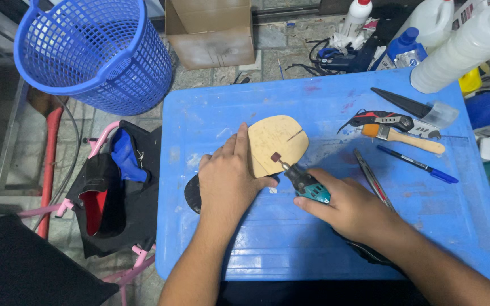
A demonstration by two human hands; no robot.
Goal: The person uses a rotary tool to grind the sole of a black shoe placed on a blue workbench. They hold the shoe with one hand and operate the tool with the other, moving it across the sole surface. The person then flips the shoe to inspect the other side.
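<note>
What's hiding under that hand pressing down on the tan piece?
Under the left hand lies part of the tan sole-shaped piece and a dark rounded piece peeking out at its edge. How they meet beneath the palm is covered.

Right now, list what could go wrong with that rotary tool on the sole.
1. The left hand presses the tan shoe sole flat, its thumb close to the sanding bit; a slip might nick it.
2. The right hand holds the teal rotary tool low and angled; it could gouge the sole near its existing slit.
3. The sole lies unclamped on the blue table and may skid.
</note>
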